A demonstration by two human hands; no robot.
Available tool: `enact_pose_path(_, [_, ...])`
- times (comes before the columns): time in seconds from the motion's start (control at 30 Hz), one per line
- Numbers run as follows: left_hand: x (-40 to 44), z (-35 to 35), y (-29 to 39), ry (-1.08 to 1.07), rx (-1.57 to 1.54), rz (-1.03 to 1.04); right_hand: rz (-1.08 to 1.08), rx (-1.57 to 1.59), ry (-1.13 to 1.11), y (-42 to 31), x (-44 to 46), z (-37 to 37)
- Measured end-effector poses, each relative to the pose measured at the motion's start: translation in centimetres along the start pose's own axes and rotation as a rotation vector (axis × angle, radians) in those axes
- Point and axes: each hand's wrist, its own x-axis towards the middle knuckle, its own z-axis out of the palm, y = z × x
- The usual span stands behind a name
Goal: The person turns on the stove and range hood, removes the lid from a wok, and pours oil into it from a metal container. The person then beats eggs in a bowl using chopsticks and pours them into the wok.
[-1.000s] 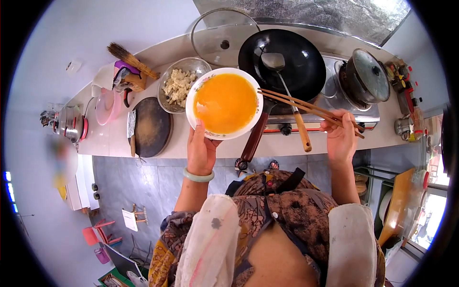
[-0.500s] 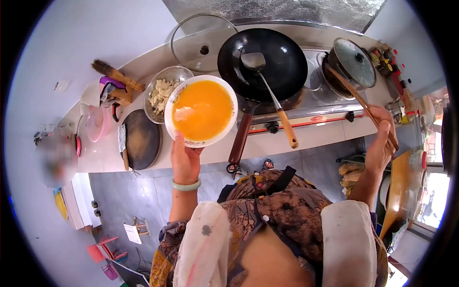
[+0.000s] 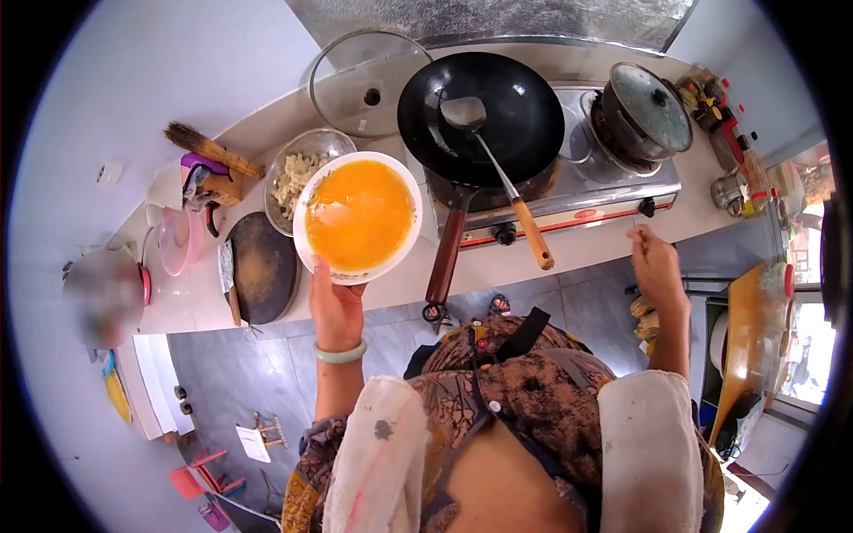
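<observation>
My left hand is closed on the rim of a white bowl with orange beaten egg in it. The bowl is upright, in front of the black wok and partly over a glass bowl of pale crumbled food. In the wok rests a metal spatula, its wooden handle over the wok's near rim. My right hand is at the counter's front edge, below the stove knob, its fingers curled with nothing visible in them. The chopsticks do not show.
A glass lid leans behind the glass bowl. On the gas stove, a lidded pot stands at the right. A round chopping board and cleaver lie left. Jars stand far right; a brush lies back left.
My right hand moved right with the chopsticks, then came back left without them. My left hand and the egg bowl have shifted left and down in view, along with most of the scene.
</observation>
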Motion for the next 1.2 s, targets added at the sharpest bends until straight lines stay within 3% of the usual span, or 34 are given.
enact_pose_path(0.07, [-0.1,-0.1,0.2,-0.003,0.006,0.007,-0.082,0.170,0.015,0.1,0.9,2.9])
enact_pose_path(0.33, [-0.8,-0.9,0.7,0.002,-0.003,0.012,0.033,0.647,-0.408,-6.9,4.7,7.3])
enact_pose_path(0.43, [-1.0,-1.5,0.6,0.008,-0.008,0.012,-0.254,0.426,-0.320,-6.1,5.7,10.1])
enact_pose_path(0.63, [-1.2,-2.7,0.7,0.020,-0.015,0.018,0.082,0.242,-0.499,-9.7,6.4,4.6])
enact_pose_path(0.73, [-0.8,-3.6,0.7,0.032,-0.019,0.015,-0.065,0.157,-0.471,-6.9,8.1,2.0])
enact_pose_path(0.93, [-0.4,-4.5,0.9,0.070,-0.022,0.013,-0.147,0.139,-0.418,-4.0,8.0,-4.3])
enact_pose_path(1.03, [-0.1,-4.6,1.1,0.079,-0.033,0.022,0.024,0.153,-0.507,-6.1,7.5,-7.4])
enact_pose_path(1.2, [0.3,-4.6,1.4,0.082,-0.042,0.032,0.095,0.052,-0.651,-8.5,8.3,-8.5])
